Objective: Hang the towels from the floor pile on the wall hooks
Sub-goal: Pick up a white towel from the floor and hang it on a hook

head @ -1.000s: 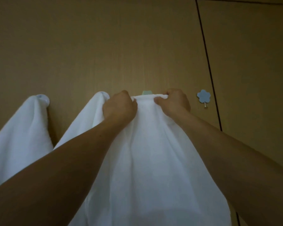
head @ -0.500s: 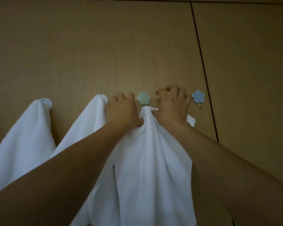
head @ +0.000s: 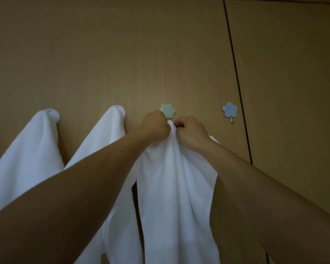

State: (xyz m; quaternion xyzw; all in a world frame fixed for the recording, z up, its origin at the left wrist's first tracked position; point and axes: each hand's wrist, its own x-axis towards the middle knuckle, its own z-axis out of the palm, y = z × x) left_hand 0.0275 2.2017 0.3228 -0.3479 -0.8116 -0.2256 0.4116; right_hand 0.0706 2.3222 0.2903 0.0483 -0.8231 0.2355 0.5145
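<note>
Towel (head: pixel 171 187) is bunched to a peak just under the green hook (head: pixel 168 111), and its white folds drop down the wall (head: pixel 122 44) past the bottom of view. I cannot tell whether the peak is caught on the hook's pin, because the hands cover that spot.

The left hand (head: pixel 155 126) grasps the peak from the left, its fingers curled into the cloth and its knuckles against the green hook's lower left edge. The right hand (head: pixel 192 132) pinches the same peak from the right, thumb and fingertips closed on the cloth, just below and right of the hook. The 2 hands almost meet across the peak. 1 corner of the towel juts out behind the right wrist.

Just to the left, the mid towel (head: pixel 107 145) drapes from a pale round mid hook (head: pixel 122 111), with the left forearm crossing in front of it. Further toward the panel's left edge, the far towel (head: pixel 27 149) hangs from a similar far hook (head: pixel 53 114), with a wedge of wall between the 2 near their tops.

To the right, the flower-shaped blue hook (head: pixel 230 110) shows its short metal pin. It sits just inside the panel's right edge, marked by a dark seam (head: pixel 234 73).
</note>
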